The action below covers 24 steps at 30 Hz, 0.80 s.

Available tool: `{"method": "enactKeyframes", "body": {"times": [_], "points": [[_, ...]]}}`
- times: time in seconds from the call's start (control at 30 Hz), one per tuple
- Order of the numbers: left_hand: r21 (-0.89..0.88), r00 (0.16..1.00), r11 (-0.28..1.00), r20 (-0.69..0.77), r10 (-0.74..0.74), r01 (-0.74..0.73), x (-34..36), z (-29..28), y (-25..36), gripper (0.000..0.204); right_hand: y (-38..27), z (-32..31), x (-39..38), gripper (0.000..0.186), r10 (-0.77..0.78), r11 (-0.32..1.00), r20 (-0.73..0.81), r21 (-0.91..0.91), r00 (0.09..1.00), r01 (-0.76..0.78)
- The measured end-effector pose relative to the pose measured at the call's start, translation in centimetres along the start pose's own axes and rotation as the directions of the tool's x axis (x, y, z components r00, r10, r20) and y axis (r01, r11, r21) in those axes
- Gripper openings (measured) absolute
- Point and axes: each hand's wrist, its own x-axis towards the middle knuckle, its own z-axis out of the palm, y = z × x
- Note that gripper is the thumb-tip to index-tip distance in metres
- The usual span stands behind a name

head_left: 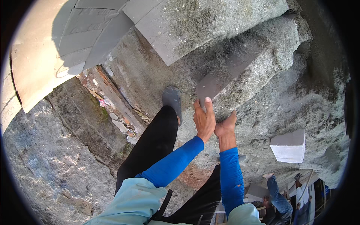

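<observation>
A long grey block (221, 77), dusted and crusted with grit along its side, slants up from the middle toward the upper right. My left hand (203, 119) grips its lower left end, thumb on top. My right hand (225, 128) is just right of it, at the underside of the same end, with fingers partly hidden. Another gritty grey block (155, 22) lies above. A white block (287, 146) rests on rough ground to the right. My shoe (171, 101) is left of my hands.
Stacked grey panels or blocks (37, 63) stand at upper left, in sun and shadow. A strip of wooden plank and rubble (112, 103) runs below them. Cracked concrete (52, 157) covers the lower left. Other people (279, 200) are among blocks and poles at the lower right.
</observation>
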Motion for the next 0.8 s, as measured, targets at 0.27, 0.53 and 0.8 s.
{"method": "enactKeyframes", "body": {"times": [0.27,0.53,0.8], "points": [[-0.290,0.548,0.535,0.724,-0.420,0.794,9.7,-0.3,-3.2,0.054,2.7,-1.5,-1.5,0.100,-0.197,0.978,-0.334,-0.128,0.922,0.163],[-0.616,0.717,0.450,0.692,-0.085,0.647,9.6,1.9,-7.8,0.043,5.6,4.9,0.0,0.142,-0.925,-0.032,0.105,-0.979,0.365,0.200],[-0.603,0.668,0.303,0.716,-0.202,0.738,-5.7,-4.0,-0.9,0.043,2.2,-1.3,-10.4,0.120,-0.923,-0.050,0.145,-0.964,0.358,0.262]]}}
